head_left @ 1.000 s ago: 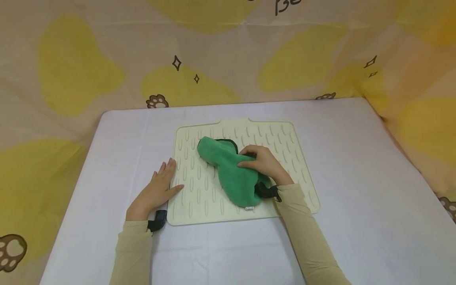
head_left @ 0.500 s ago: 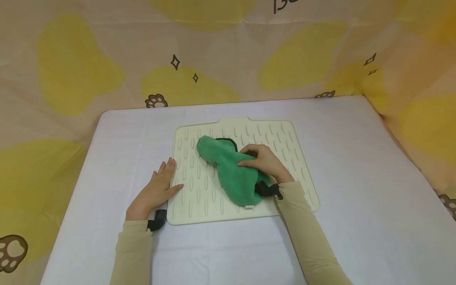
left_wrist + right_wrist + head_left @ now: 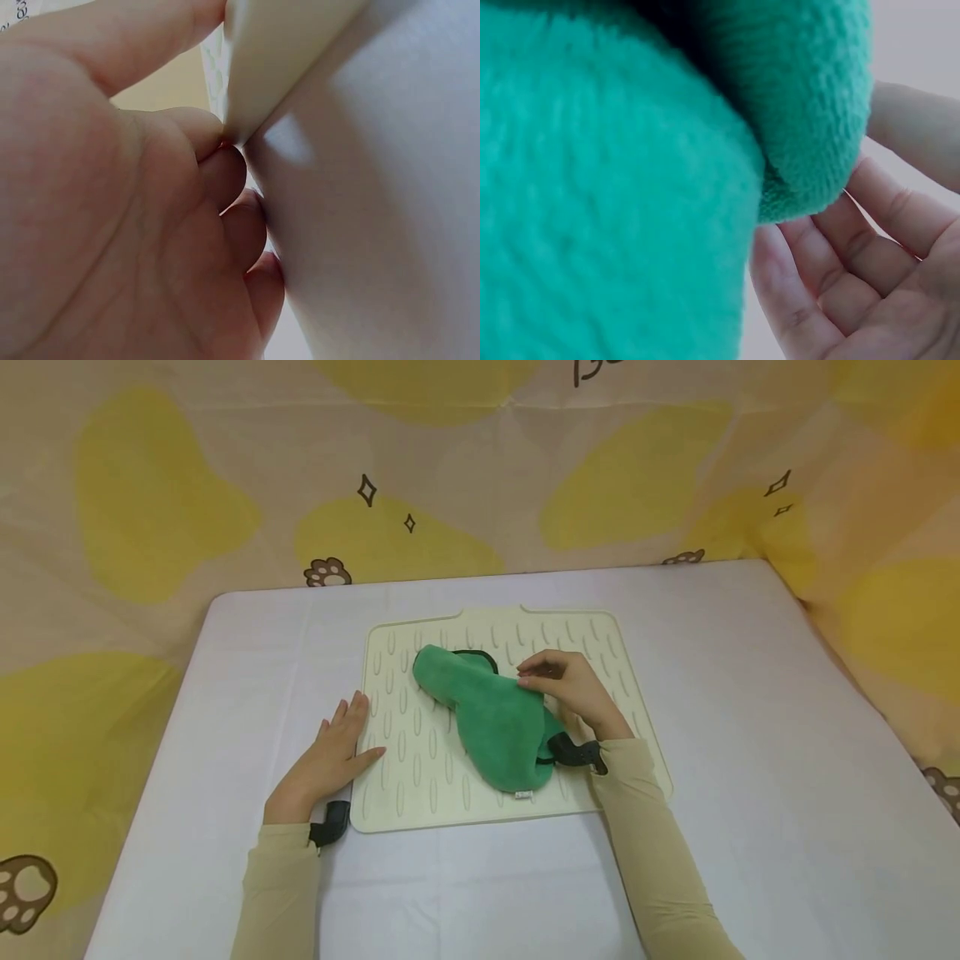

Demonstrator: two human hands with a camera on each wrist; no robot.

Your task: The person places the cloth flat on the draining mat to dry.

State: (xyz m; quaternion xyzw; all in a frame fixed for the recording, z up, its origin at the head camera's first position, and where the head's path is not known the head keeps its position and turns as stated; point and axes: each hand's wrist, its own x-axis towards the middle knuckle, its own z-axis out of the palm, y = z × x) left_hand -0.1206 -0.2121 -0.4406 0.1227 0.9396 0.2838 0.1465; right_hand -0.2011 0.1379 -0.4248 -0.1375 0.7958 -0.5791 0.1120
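A cream ridged drying mat [image 3: 420, 793] lies on the white table. Across its middle is a crumpled green towelling cloth [image 3: 498, 722], with dark edging and a small white tag. My right hand [image 3: 577, 689] pinches the upper right edge of the cloth between thumb and bent fingers. In the right wrist view, a fold of the green cloth [image 3: 802, 112] covers the fingertips. My left hand [image 3: 330, 764] rests at the left edge of the mat, its fingers mostly straight. The thumb lies over the mat's rim, and the left wrist view shows the mat's side [image 3: 277, 60] by the fingertips.
The white table [image 3: 750, 735] spreads out to both sides of the mat. A beige curtain [image 3: 450, 468] with yellow patches and paw prints hangs behind it and round its sides. Dark wrist cameras sit on both wrists, the right one [image 3: 573, 750] close to the cloth.
My right hand has shifted a little up and to the right, its thumb now nearer the edge of the cloth. The left hand and the mat have stayed in place.
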